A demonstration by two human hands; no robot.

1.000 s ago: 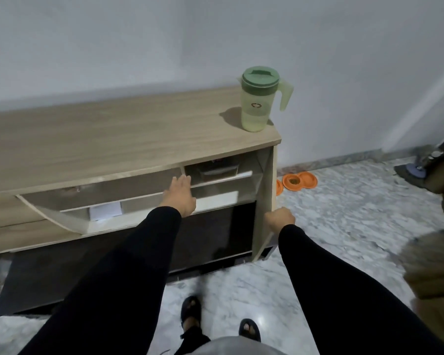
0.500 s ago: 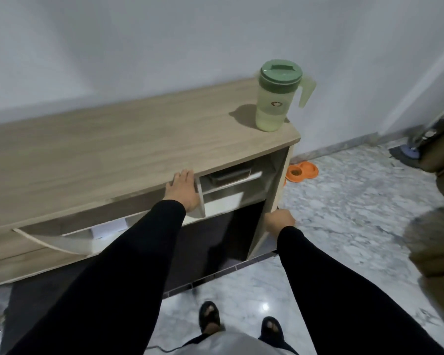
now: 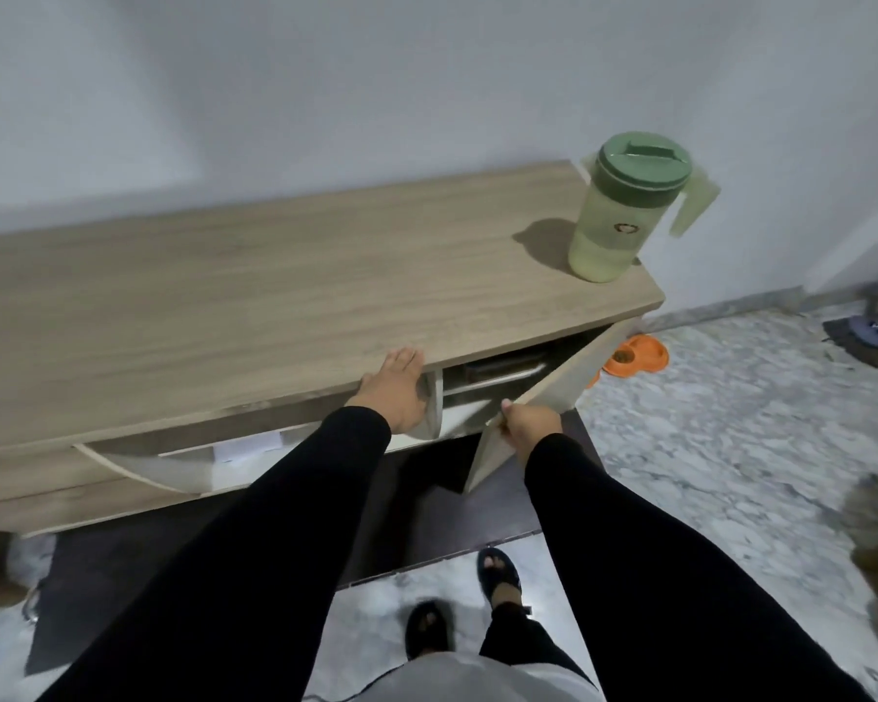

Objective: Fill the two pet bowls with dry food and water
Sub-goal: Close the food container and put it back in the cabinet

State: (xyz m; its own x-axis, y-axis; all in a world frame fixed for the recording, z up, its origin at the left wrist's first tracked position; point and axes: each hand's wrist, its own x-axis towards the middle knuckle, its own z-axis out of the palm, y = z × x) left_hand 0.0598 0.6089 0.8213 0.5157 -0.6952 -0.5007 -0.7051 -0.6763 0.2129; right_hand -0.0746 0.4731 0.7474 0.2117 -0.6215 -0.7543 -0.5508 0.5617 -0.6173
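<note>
Resting flat at frame centre, the left hand (image 3: 395, 388) lies open-fingered on the cabinet top (image 3: 254, 301); the right hand (image 3: 527, 424) grips the cabinet door (image 3: 543, 397). At upper right, the lidded green pitcher (image 3: 622, 210) looks rigid and smooth, probably best lifted by its handle; the orange pet bowls (image 3: 637, 354) sit on the floor beyond.

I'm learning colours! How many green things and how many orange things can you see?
Green: 1, the jug on the cabinet.
Orange: 1, the double pet bowl on the floor.
Total: 2.
</note>
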